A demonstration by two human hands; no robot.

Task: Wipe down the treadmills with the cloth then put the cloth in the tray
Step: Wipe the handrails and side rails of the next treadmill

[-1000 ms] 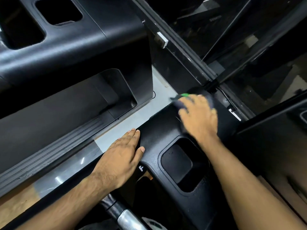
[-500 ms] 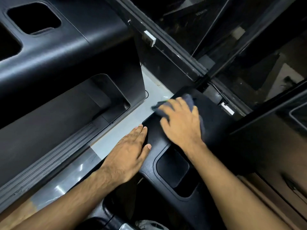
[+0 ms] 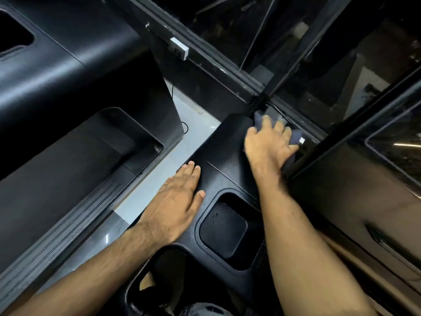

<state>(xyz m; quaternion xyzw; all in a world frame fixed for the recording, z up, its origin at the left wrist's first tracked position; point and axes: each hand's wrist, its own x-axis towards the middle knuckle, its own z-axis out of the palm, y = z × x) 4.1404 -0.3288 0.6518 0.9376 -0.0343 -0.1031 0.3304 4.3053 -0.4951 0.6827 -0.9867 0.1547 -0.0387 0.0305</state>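
On the treadmill console [image 3: 227,153], the right hand [image 3: 268,147], fingers spread, presses the cloth [image 3: 296,136] beneath it (left hand [image 3: 175,201] flat nearby).

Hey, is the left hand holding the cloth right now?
No, the left hand lies flat on the black console with nothing in it, while the cloth is under the right hand.
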